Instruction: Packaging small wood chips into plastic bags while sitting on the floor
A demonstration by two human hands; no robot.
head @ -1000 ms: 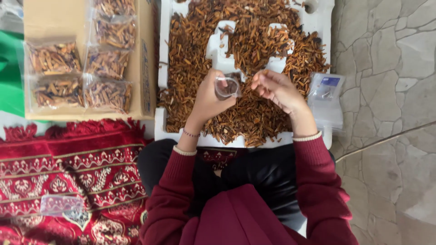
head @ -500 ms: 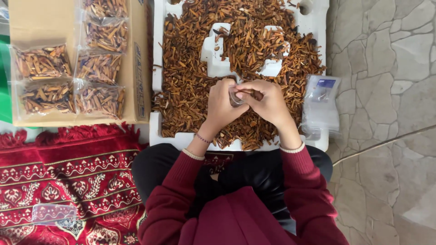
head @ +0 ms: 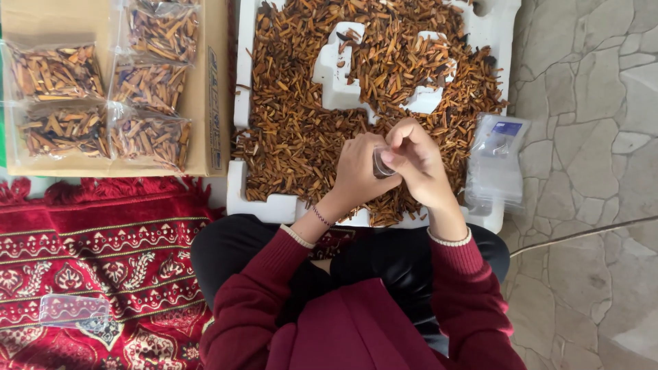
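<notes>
Holding small clear bag [head: 381,163] between both hands over white foam tray [head: 492,27], near its front edge. Our left hand [head: 360,173] closed round bag; our right hand [head: 416,163] pinches its top edge. We judge step: filling or closing bag above brown wood chips [head: 295,123]. Next move calls for steady pinch. Filled bags [head: 103,103] on cardboard left of tray; empty bags [head: 495,161] right.

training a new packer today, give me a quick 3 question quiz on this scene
1. True or false: the filled bags lie on a cardboard sheet.
2. What do the left hand and right hand hold between them? A) small clear container B) scissors C) spoon
3. What lies in the white foam tray?

Key: 1 true; 2 A; 3 brown wood-like chips.
</notes>
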